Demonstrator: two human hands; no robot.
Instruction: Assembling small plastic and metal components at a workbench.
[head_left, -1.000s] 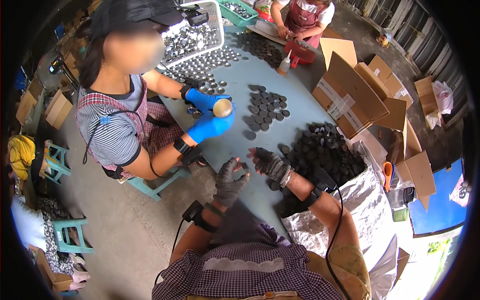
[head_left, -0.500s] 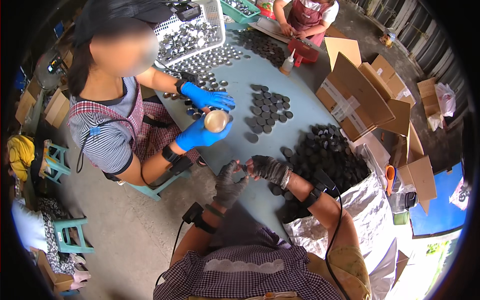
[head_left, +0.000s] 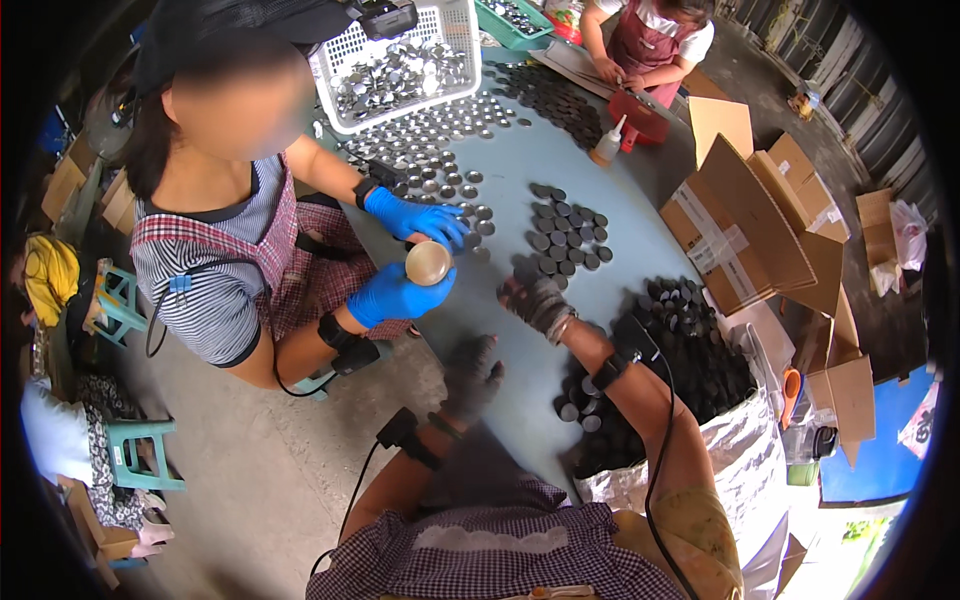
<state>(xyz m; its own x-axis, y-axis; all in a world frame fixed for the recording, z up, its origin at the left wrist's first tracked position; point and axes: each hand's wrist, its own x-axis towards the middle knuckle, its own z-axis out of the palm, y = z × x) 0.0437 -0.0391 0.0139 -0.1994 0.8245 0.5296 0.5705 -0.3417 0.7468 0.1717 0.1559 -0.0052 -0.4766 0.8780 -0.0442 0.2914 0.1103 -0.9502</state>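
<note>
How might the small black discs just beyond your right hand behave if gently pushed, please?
The black discs would probably slide rather than tip, since they lie flat and low on the smooth-looking tabletop. Being round, one might roll if stood on edge.

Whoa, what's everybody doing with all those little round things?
The person's right hand reaches over the table, near a small group of black discs. The left hand is by the table's edge. Both are blurry, so I can't tell whether their fingers hold anything. A bigger black pile lies to the right. A co-worker in blue gloves holds a round, pale thing near rows of shiny discs.
</note>
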